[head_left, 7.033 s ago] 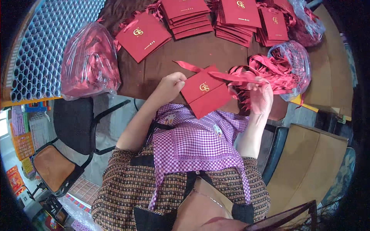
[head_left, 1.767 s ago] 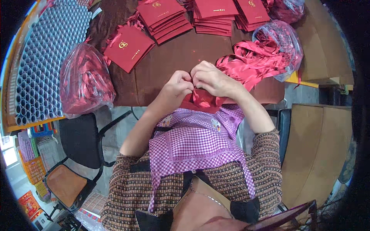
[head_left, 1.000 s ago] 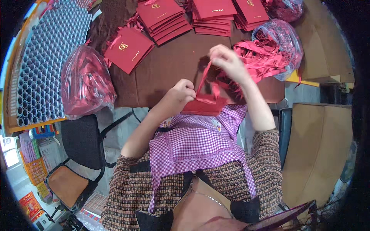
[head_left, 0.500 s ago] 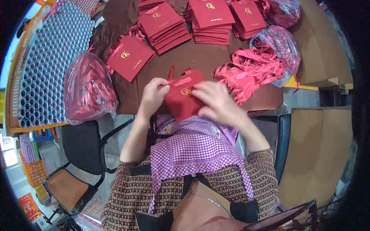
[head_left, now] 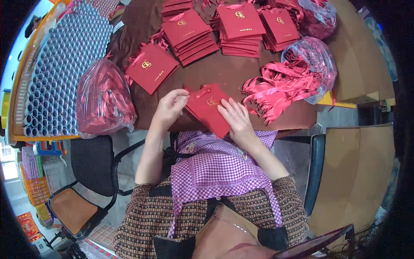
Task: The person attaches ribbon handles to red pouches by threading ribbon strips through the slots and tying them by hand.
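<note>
A small red paper gift bag [head_left: 206, 111] with a gold emblem and a red ribbon handle [head_left: 202, 92] lies tilted before me at the table's near edge. My right hand [head_left: 238, 120] grips its right side, fingers over the front face and the thumb hidden. At the bag's upper left corner is my left hand [head_left: 171, 107], its fingers curled together; whether they pinch a bit of ribbon I cannot make out. To the right, a heap of loose red ribbons [head_left: 278, 88] spills from a clear plastic bag [head_left: 321, 64].
Stacks of red gift bags [head_left: 153, 67] [head_left: 187, 30] [head_left: 241, 21] [head_left: 279, 28] line the far side of the brown-covered table [head_left: 224, 71]. A plastic bag of ribbons [head_left: 105, 99] stands left, beside a tray of tubes [head_left: 60, 73]. Cardboard [head_left: 353, 172] and a chair [head_left: 90, 164] flank me.
My left hand has moved slightly left, off the ribbon it was pinching across the bag's top. The right hand has settled on the bag's right side, and the bag is tilted more.
</note>
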Demonstrator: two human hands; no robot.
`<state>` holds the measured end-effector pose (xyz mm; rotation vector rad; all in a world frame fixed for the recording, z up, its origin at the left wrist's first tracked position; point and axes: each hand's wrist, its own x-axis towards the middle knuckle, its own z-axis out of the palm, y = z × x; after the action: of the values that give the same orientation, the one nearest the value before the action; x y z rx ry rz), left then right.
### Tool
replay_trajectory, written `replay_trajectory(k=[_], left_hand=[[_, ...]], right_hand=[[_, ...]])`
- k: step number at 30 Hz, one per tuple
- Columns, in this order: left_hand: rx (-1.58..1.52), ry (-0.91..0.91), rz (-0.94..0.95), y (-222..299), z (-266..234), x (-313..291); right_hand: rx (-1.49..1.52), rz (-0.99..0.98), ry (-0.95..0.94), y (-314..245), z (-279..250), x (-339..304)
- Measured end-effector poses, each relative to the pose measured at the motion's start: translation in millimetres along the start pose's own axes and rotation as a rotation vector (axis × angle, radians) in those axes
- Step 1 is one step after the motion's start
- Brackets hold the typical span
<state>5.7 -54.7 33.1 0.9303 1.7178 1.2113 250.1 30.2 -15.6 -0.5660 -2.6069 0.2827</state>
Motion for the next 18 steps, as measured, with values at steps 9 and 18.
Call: replay_trajectory(k=[9, 18], left_hand=[[0.376, 0.128, 0.427, -11, -2, 4], [0.793, 0.325, 0.539, -24, 15, 3]], right_hand=[[1.32, 0.589, 0.011, -26, 11, 3], [1.408, 0.627, -0.123, -19, 36, -6]])
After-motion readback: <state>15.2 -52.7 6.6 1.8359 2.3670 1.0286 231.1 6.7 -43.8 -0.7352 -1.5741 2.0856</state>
